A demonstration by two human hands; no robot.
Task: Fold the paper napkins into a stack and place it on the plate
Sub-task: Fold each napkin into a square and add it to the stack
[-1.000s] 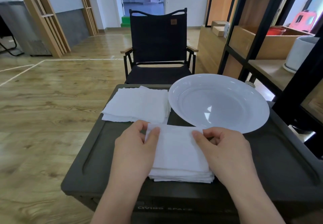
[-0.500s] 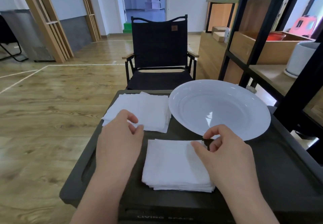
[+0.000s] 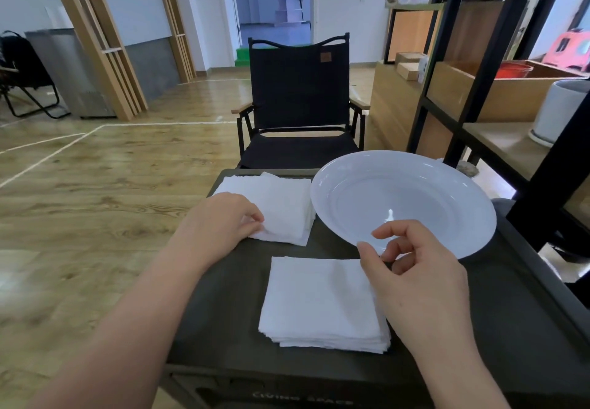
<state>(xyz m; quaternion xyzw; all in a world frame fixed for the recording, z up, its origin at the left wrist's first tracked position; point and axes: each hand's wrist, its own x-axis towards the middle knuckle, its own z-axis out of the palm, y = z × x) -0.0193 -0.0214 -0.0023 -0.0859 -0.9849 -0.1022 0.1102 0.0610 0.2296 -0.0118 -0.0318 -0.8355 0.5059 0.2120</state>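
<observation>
Paper napkins lie in two piles on the dark table (image 3: 498, 306), which fills the lower centre and right of the frame. Largest of the things on it is the white plate (image 3: 463, 198), right of centre and bare, its near rim just beyond the closer pile; it looks kept close so the finished stack has only a short way to travel. The folded stack (image 3: 319, 300) sits at lower centre, squared up with its layered edges showing along the near side, so the folding done so far seems to collect here. The unfolded pile (image 3: 281, 207) lies flat and wider at centre left, just beside the plate's left rim, well placed for the hand nearest it.

The left hand (image 3: 220, 223) rests on that pile's near left corner, its fingers (image 3: 255, 218) curled and pinched on the edge of the top sheets; how many it has hold of is too fine to tell. I judge this the start of lifting the next napkin for folding. The right hand (image 3: 415, 274) hovers over the far right corner of the folded stack and the plate's near rim, thumb and forefinger loosely curved with a gap between them, holding nothing, probably ready to take the sheet's other edge.
</observation>
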